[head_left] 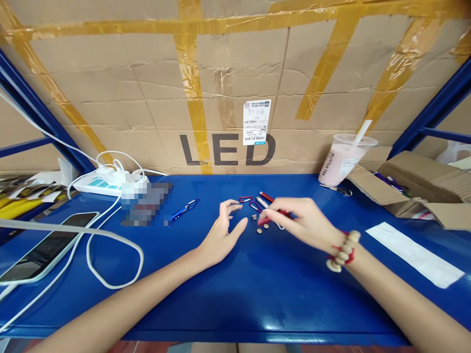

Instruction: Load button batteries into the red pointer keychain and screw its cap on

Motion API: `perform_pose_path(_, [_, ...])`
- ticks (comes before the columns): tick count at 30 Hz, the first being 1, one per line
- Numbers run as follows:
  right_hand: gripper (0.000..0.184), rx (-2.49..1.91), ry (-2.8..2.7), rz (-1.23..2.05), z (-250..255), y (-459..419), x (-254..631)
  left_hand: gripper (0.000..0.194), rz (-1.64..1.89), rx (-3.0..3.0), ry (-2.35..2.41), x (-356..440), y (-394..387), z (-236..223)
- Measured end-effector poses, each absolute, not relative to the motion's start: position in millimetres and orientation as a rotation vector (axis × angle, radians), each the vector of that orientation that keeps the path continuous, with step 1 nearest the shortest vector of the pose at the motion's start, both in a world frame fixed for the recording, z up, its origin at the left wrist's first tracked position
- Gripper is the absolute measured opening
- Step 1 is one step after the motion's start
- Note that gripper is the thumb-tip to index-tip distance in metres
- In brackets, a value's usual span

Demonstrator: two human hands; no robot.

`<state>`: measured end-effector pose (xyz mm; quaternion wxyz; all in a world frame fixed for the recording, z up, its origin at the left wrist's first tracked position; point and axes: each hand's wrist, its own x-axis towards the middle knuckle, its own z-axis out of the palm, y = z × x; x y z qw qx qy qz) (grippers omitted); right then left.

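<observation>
Red tube (262,219) is pinched, as far as can be judged through the blur, between the thumb and fingertips of the right hand (307,218), over the middle of the blue table (235,299). By the left hand (221,238), nothing is seen to be gripped: its fingers are loosely curled, with the thumb parted from them, and it is held just beside the small parts.

Between and near the hands, 2 button cells (262,228) and a small metal piece (253,216) are laid loose. Beyond them, a red clip (246,199), a purple clip (254,207), a silver tube (262,202) and another red tube (266,196) are spread close together. Farther left, a blue tube (179,213) is joined to its own clip.

The work is judged to be partway along: the red tube is in hand, while the cells, the metal piece and the 2 nearer clips are left unattached on the table.

At the right, a drink cup (342,159) is placed near an open carton (401,184); at the left, a phone (49,247) is laid among white cables (142,255).
</observation>
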<state>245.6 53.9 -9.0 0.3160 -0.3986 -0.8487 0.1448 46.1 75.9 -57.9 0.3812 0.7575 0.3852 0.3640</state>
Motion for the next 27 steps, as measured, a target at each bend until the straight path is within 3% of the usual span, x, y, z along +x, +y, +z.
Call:
perform_pose_path(3, [0.037,-1.056,-2.508,0.245,-23.9,56.3,236.0,0.029,0.927,1.966,1.027,46.4,77.0,-58.8])
perform_pose_path(6, [0.029,-1.087,-2.375,0.260,-32.8,58.0,231.1,0.027,0.942,1.971,1.042,46.8,77.5,-60.0])
perform_pose_path(12, [0.037,-1.118,-2.067,0.013,-26.5,52.4,231.9,0.024,0.926,1.977,1.066,46.5,77.4,-57.1])
perform_pose_path(19, [0.038,-1.233,-1.666,0.742,-31.2,56.4,228.4,0.026,0.965,2.161,1.012,47.2,71.5,-48.5])
perform_pose_path(24, [0.030,-1.106,-1.812,0.901,-39.8,55.4,218.6,0.018,0.976,1.867,0.928,49.0,69.0,-45.9])
perform_pose_path(27, [0.030,-1.214,-1.901,0.743,-38.8,56.6,223.0,0.019,1.031,1.743,0.938,48.4,69.7,-46.1])
